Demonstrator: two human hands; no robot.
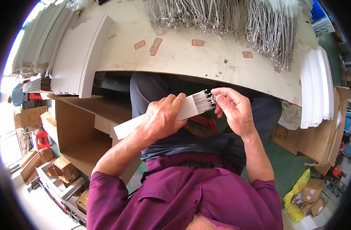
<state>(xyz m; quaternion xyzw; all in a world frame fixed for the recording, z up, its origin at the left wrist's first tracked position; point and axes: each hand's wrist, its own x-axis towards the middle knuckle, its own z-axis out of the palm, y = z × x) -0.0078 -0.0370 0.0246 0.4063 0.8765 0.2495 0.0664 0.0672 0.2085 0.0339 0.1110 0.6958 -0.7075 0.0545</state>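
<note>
Purple shirt nearest — left hand grips slim white carton, right hand pinches wire loop beside brush tips — gap before table edge.

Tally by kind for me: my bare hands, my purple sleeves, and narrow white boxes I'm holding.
Bare hands: 2, left hand and right hand
Purple sleeves: 2, left sleeve and right sleeve
Narrow white box: 1
Total: 5

No writing can be read; the small red-edged labels on the desk near the looped wires are too blurred
</note>
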